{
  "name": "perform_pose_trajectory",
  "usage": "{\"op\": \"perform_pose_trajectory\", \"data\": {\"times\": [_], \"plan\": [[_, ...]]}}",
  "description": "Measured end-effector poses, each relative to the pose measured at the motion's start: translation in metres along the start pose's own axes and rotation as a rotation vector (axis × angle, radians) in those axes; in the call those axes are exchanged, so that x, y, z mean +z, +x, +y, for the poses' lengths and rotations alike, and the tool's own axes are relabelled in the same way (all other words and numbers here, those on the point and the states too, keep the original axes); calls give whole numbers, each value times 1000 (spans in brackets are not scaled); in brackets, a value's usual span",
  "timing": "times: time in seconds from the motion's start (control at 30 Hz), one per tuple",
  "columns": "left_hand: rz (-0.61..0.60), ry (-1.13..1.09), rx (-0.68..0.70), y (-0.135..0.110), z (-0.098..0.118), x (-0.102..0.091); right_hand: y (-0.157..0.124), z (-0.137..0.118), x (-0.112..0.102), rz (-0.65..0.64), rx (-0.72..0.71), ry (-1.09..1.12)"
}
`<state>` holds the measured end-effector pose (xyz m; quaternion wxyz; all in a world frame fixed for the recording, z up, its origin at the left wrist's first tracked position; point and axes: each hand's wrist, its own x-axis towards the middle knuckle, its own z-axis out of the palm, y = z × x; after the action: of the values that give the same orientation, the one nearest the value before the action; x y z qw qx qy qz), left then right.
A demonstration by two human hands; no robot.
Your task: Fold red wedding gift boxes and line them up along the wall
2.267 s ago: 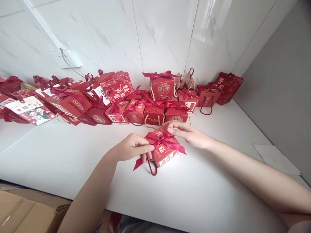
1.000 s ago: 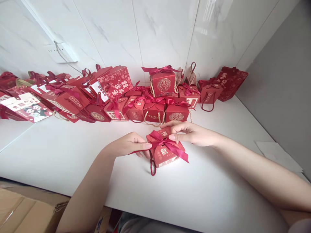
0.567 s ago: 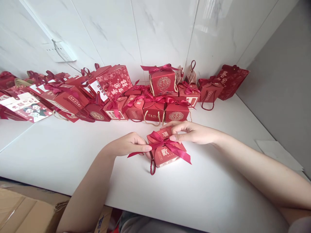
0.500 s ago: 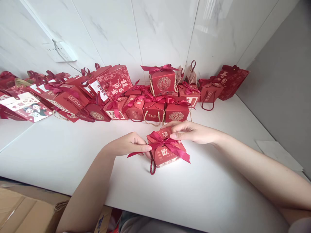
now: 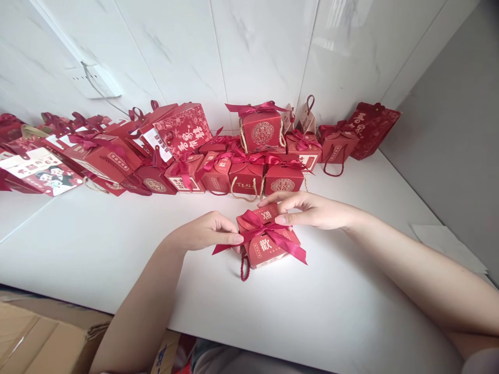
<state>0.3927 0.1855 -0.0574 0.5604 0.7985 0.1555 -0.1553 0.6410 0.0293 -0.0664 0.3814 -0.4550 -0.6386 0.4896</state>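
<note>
A red gift box (image 5: 268,254) with pale gold Chinese characters sits on the white table in front of me. A crimson ribbon (image 5: 286,244) is tied in a bow across its top, and a twisted red cord handle hangs at its lower left. At the box's left side, my left hand (image 5: 212,230) pinches the ribbon between thumb and fingers, a tail sticking out below them. My right hand (image 5: 307,210) grips the far right part of the box, thumb near the bow and fingers curled over the back edge.
Red gift boxes with bows (image 5: 247,176) line the wall, one stacked on top (image 5: 262,132). Red gift bags (image 5: 185,130) crowd the left. White paper (image 5: 446,246) lies at right. A cardboard box (image 5: 47,332) is below the table's front left edge. A wall socket (image 5: 95,83) has a cable.
The ribbon tail by my left hand has shifted slightly right, and less of it sticks out. The box and my right hand have barely moved.
</note>
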Motion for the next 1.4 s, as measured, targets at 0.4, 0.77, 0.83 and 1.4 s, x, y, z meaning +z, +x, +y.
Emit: {"op": "perform_pose_trajectory", "data": {"times": [0.4,0.77,0.83,1.4], "plan": [[-18,86,11,0,-1,2,2,7,4,-17,-67,-135],[-173,132,-61,-3,-2,0,0,1,3,68,-51,26],[-248,167,-65,-2,-4,-1,1,1,3,80,-52,45],[834,274,296,-1,20,19,0,2,2,-7,-76,-32]]}}
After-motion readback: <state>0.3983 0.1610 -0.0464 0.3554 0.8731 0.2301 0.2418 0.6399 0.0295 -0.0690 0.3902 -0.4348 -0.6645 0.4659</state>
